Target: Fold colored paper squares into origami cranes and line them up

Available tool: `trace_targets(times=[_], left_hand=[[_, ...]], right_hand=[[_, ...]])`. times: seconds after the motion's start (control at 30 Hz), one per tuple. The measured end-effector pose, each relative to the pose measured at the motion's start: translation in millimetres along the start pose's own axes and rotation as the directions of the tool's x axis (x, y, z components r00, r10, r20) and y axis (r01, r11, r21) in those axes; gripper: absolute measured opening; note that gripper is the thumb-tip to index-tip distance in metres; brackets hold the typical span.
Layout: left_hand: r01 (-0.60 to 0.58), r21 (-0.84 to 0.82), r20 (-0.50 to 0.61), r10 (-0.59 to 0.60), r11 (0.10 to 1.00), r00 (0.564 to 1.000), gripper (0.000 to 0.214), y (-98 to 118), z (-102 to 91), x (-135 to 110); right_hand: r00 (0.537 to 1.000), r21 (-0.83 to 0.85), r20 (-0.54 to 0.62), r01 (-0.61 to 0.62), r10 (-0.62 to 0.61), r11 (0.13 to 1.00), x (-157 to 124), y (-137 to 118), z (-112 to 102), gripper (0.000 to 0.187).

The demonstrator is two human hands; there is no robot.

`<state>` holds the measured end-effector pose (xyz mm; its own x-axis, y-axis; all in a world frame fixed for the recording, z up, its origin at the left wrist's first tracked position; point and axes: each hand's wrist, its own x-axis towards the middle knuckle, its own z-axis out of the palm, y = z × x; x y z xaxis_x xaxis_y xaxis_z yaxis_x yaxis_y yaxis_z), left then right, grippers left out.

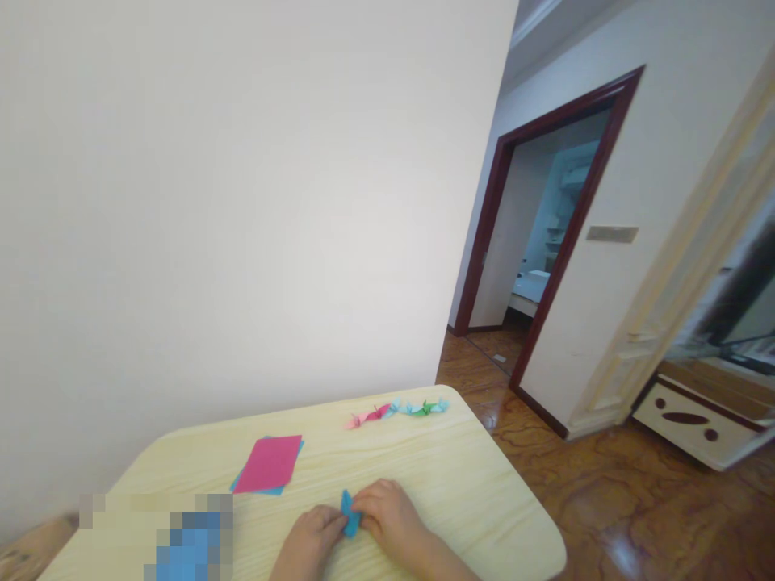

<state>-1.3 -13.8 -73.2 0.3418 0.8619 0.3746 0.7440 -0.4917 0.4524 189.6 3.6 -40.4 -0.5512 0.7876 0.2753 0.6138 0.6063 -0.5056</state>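
Note:
A small folded piece of blue paper (349, 515) stands on the pale wooden table (460, 484) near its front edge. My left hand (310, 542) pinches it from the left and my right hand (392, 516) pinches it from the right, fingers closed on the paper. A stack of square paper sheets (269, 464), pink on top with blue under it, lies flat behind my hands to the left. Along the table's far edge runs a row of several small folded paper figures (396, 410) in pink, blue and green.
A blurred-out patch (182, 537) covers part of the table's near left. A plain white wall stands behind the table. To the right are a glossy brown floor, a dark-framed open doorway (545, 242) and a low white cabinet (696, 420).

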Motion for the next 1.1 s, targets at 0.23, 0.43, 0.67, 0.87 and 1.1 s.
trace_targets(times=[0.23,0.43,0.67,0.87,1.1], left_hand=[[0.156,-0.244,-0.105,-0.187,0.957,0.977,0.024,19.2,-20.6,3.2],[0.270,-0.505,-0.075,-0.354,0.820,0.932,0.031,28.4,-23.2,11.8],[-0.023,-0.106,-0.150,0.007,0.994,0.989,0.022,12.4,-8.7,0.8],[-0.146,0.131,0.027,0.143,0.981,0.989,0.019,11.3,-10.1,3.6],[-0.102,0.169,0.133,0.079,0.980,0.988,0.018,15.3,-15.9,8.8]], right_hand=[[0.991,0.094,-0.121,-0.041,0.052,0.995,6.3,-1.5,2.0,0.011],[0.961,0.284,-0.100,-0.221,0.259,0.933,12.3,-13.0,-3.0,0.017],[0.961,0.104,-0.040,-0.267,0.272,0.958,7.6,-8.3,-4.3,0.023],[0.987,-0.065,-0.006,-0.161,0.161,0.985,5.8,-6.2,-3.9,0.008],[0.999,-0.115,0.050,0.004,0.002,0.993,-4.6,5.8,-8.0,0.019]])
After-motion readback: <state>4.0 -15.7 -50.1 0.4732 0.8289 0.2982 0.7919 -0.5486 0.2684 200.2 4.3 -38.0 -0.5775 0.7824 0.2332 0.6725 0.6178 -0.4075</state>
